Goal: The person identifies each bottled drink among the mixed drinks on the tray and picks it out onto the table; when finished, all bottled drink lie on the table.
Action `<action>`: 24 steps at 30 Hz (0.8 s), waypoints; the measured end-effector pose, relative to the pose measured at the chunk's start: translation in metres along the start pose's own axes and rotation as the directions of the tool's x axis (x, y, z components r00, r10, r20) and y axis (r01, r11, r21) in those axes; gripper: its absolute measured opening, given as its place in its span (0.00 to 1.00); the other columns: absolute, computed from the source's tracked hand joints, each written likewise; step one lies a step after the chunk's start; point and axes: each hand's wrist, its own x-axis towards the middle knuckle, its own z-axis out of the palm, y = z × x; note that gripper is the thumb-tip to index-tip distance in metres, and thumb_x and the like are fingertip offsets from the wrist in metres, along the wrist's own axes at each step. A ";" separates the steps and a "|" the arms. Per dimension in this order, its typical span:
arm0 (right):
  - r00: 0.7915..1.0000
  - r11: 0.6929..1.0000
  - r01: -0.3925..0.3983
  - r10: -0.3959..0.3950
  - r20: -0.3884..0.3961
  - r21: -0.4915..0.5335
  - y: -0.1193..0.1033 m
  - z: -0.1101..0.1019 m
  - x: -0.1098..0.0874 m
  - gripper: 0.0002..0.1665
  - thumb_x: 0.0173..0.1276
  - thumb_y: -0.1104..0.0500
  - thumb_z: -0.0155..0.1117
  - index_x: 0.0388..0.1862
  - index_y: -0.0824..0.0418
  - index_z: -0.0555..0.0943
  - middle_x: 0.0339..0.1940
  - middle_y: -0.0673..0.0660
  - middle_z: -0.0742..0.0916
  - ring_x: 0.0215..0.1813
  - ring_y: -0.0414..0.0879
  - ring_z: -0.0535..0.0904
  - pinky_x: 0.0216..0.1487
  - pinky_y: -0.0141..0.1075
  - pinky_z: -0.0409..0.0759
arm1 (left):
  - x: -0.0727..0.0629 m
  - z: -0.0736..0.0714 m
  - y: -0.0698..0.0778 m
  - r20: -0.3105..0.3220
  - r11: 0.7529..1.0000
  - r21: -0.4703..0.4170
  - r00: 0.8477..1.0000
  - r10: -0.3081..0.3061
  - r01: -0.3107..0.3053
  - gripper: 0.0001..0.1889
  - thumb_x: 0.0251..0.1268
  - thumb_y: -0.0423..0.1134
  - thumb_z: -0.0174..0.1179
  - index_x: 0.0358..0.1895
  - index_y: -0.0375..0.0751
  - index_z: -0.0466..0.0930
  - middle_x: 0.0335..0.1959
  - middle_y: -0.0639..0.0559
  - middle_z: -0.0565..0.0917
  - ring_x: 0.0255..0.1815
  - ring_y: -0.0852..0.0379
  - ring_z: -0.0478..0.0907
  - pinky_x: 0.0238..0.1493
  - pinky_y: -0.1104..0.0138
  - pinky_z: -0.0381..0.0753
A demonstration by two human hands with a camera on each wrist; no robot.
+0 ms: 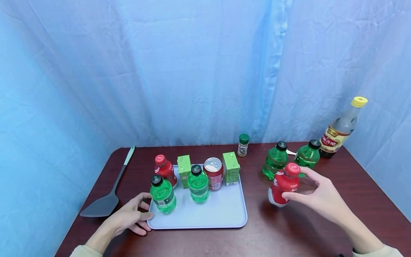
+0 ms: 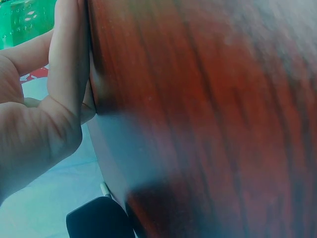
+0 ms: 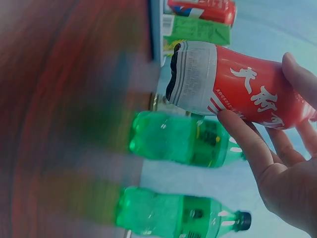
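My right hand (image 1: 321,194) grips a red bottle (image 1: 284,185) with a red cap, thumb on one side and fingers on the other. That bottle is tilted and held above the table, its white base showing in the right wrist view. My left hand (image 1: 130,214) holds the left rim of a pale tray (image 1: 212,216), thumb over the edge. Close to those fingers stands a green bottle (image 1: 163,196) with a black cap. Also on the tray are another red bottle (image 1: 165,169), a second green bottle (image 1: 198,185), a red can (image 1: 214,175) and two green cartons (image 1: 231,169).
Two green bottles (image 1: 276,160) stand behind my right hand. A vinegar-type bottle (image 1: 338,134) with a yellow cap is at the back right, and a green-capped shaker (image 1: 243,145) at the back. A spatula (image 1: 109,200) lies left of the tray. Blue curtains (image 1: 199,71) surround the table.
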 end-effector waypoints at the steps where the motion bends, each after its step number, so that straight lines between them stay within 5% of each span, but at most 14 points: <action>1: 1.000 1.000 -0.002 0.002 -0.007 -0.014 0.002 -0.002 -0.001 0.40 0.58 0.58 0.81 0.69 0.52 0.74 0.52 0.48 0.87 0.44 0.42 0.88 0.38 0.37 0.88 | 0.000 0.000 0.000 -0.001 1.000 0.000 1.000 -0.002 0.002 0.37 0.64 0.28 0.65 0.73 0.36 0.55 0.50 0.33 0.71 0.26 0.42 0.85 0.27 0.51 0.88; 11: 0.995 0.985 -0.053 0.037 -0.097 -0.163 0.018 -0.027 -0.004 0.39 0.56 0.53 0.83 0.67 0.48 0.77 0.52 0.44 0.86 0.48 0.28 0.82 0.37 0.32 0.85 | 0.002 0.000 -0.003 0.002 1.000 -0.012 1.000 0.000 0.000 0.38 0.64 0.29 0.65 0.73 0.36 0.55 0.51 0.33 0.70 0.27 0.42 0.86 0.27 0.51 0.88; 24: 0.973 0.968 -0.134 0.089 -0.212 -0.211 0.058 -0.071 -0.003 0.40 0.59 0.50 0.81 0.69 0.50 0.75 0.50 0.38 0.83 0.45 0.17 0.78 0.35 0.21 0.80 | 0.001 -0.001 -0.001 -0.006 1.000 -0.004 1.000 -0.007 0.007 0.37 0.65 0.30 0.65 0.74 0.36 0.55 0.51 0.33 0.70 0.27 0.42 0.85 0.28 0.51 0.88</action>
